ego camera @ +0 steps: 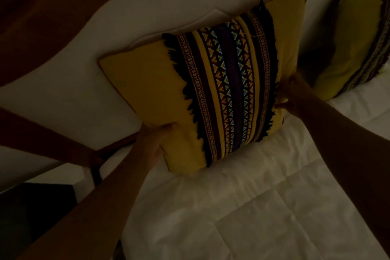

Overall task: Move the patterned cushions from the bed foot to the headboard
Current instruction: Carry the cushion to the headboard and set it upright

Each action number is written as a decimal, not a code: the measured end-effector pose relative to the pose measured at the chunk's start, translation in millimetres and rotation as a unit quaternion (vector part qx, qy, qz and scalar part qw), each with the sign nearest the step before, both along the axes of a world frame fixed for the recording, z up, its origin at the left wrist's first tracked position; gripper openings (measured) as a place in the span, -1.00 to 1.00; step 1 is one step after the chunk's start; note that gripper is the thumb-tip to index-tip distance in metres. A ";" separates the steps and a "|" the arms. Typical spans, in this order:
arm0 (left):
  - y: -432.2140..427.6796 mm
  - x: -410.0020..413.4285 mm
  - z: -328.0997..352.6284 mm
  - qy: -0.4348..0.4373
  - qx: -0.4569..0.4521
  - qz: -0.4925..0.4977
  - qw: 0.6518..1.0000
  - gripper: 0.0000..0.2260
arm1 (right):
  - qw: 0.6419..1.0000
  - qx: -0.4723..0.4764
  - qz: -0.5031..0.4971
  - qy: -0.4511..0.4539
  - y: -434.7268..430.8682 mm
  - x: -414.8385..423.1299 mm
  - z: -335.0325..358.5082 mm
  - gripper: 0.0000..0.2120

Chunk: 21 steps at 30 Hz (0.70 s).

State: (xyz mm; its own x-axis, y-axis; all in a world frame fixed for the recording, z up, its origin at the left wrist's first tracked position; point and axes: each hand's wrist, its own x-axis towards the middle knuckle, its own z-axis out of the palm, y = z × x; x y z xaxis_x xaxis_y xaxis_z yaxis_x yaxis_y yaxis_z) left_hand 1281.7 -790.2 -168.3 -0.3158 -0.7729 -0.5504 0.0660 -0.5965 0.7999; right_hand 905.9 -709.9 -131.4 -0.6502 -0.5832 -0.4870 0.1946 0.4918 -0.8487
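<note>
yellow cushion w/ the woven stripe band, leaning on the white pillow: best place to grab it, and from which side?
By its two plain yellow side edges, one hand each, coming from the foot of the bed. The yellow cushion stands tilted against the white pillow, so its back is blocked and both sides are free. The left hand pinches the lower-left edge, the right hand the right edge, clear of the black fringe.

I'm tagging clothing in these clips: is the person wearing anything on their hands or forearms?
Nothing shows. The left hand and right hand are bare, with no gloves, and both forearms are uncovered up to the frame edge, with no sleeves in view. I see no watch, bracelet or rings, though the dim light could hide small items.
</note>
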 end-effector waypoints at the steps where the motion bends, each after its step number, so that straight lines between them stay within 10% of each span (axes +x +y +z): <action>1: -0.9 -3.5 -1.8 0.010 -0.001 0.004 1.000 -0.29 | 1.000 -0.008 -0.001 0.002 -4.0 -3.8 -1.4 -0.46; 21: -35.0 -37.2 -80.8 -0.137 -0.081 0.001 0.987 -0.08 | 0.999 0.022 0.002 0.028 -28.3 -12.3 -78.0 -0.47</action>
State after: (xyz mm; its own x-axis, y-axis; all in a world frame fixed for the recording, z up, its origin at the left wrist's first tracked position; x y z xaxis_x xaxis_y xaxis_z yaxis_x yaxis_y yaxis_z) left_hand 1244.5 -825.3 -249.1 -0.1706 -0.8582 -0.4841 -0.1639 -0.4598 0.8728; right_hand 893.6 -738.2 -209.5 -0.6750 -0.5647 -0.4748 0.1456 0.5290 -0.8361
